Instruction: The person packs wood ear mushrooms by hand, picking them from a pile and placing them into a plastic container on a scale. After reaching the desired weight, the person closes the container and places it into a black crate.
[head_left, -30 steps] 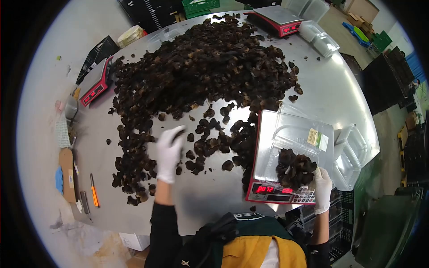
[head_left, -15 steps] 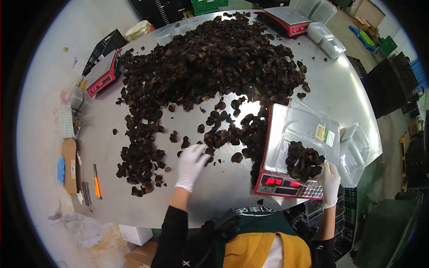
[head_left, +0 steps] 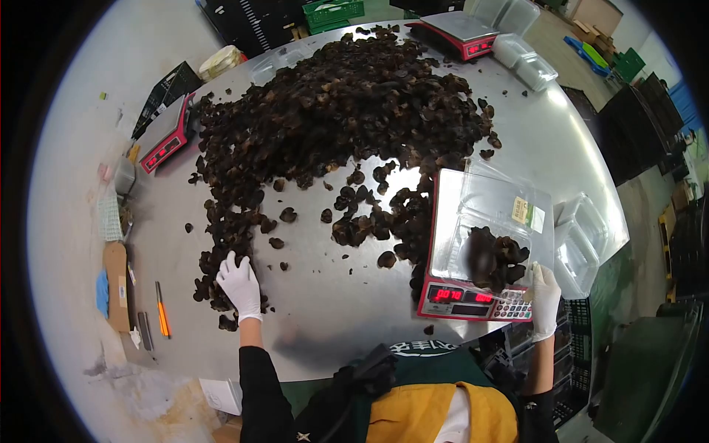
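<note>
My left hand [head_left: 239, 286], in a white glove, reaches onto the strip of dark wood ear mushrooms [head_left: 235, 225] at the table's left; its fingers are apart and touch the pieces, and what lies under the fingertips is hidden. My right hand [head_left: 546, 301], also gloved, pinches the near right edge of a clear plastic box [head_left: 487, 210] with its labelled lid. Wood ears [head_left: 508, 258] lie in that box, and one dark piece at their left is smeared by motion. Underneath, a red-framed digital scale [head_left: 458, 300] shows about 0.070.
A large wood ear heap [head_left: 332, 111] covers the table's far middle. Other scales stand at the left [head_left: 166, 136] and the far right [head_left: 465, 37]. Empty clear boxes [head_left: 580, 247] sit beside my right hand. An orange-handled cutter [head_left: 162, 314] lies at the left edge.
My left hand has moved left and slightly down, from the loose pieces mid-table onto the left strip. A blurred dark piece now shows in the box. My right hand stays at its edge.
</note>
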{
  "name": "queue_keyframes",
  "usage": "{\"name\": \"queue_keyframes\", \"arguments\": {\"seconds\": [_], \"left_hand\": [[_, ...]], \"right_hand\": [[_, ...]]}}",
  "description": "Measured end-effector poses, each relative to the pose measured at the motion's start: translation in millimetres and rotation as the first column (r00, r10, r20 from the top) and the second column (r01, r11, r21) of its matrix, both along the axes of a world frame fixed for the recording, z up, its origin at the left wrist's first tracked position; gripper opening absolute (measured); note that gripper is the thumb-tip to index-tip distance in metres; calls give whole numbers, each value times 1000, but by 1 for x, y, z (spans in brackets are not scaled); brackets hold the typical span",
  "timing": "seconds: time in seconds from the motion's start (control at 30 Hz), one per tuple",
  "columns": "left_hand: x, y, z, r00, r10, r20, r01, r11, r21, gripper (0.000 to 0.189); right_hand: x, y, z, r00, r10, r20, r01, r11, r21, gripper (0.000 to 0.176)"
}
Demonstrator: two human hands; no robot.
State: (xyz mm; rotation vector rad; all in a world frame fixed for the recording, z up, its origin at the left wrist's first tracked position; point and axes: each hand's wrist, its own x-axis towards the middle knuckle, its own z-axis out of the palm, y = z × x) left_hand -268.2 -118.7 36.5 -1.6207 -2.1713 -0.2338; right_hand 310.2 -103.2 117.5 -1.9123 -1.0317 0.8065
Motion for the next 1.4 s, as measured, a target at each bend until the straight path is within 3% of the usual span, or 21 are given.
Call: {"name": "queue_keyframes", "arguments": {"seconds": [0.07,0.1,0.23,0.3,0.33,0.37,0.43,0.5,0.7,0.8,0.87,0.97,1.03,1.1,1.17,1.23,1.33,1.4], "left_hand": [[30,12,15,995,-90,44,83,988,132,27],[48,23,17,942,-207,264,172,973,152,29],[148,69,-17,708,-351,612,374,922,97,61],[193,97,-33,677,-446,586,510,858,63,65],[218,103,-26,749,-422,511,520,852,-58,67],[234,111,-27,733,-445,514,556,828,-76,69],[255,115,-22,685,-518,513,638,766,-78,71],[262,105,-21,637,-620,459,713,700,-44,68],[241,89,-46,613,-656,441,730,684,3,43],[226,98,-43,617,-612,496,696,717,18,28],[220,105,-38,437,-545,716,545,794,271,22],[230,110,23,304,-488,819,506,811,295,23],[260,105,77,196,-535,822,542,757,364,23],[291,101,111,251,-737,627,721,574,387,21],[323,106,125,165,-854,493,897,337,284,22],[357,107,110,131,-858,496,964,226,136,29],[374,110,102,209,-837,506,977,204,-67,41],[371,110,107,131,-790,599,988,152,-16,45]], "right_hand": [[1,1,-4,997,-5,73,5,1000,-5,29],[2,2,-8,986,25,166,-31,999,29,29],[-11,1,5,1000,21,12,-21,1000,-11,29],[-11,-3,5,999,34,21,-34,999,-5,29],[-10,-5,-2,1000,12,-22,-11,1000,10,30],[-6,-8,-7,1000,18,-4,-18,1000,-16,31],[-9,-12,-9,998,16,63,-15,1000,-25,33],[-14,-16,-8,999,30,23,-28,997,-67,35],[-22,-8,-13,989,34,-147,-49,994,-96,33],[-21,-2,-8,987,80,-141,-91,993,-77,32],[-22,-2,-4,987,76,-142,-86,994,-65,32],[-22,-2,-2,987,80,-139,-90,994,-67,32],[-28,0,6,990,65,-125,-76,994,-79,32],[-26,2,-1,994,107,-30,-108,993,-37,31],[-29,5,-2,987,65,-149,-78,994,-79,31],[-27,6,-10,979,86,-186,-97,994,-53,30],[-24,11,-9,985,89,-151,-103,991,-90,30],[-24,11,-7,984,64,-169,-75,995,-59,31]]}}
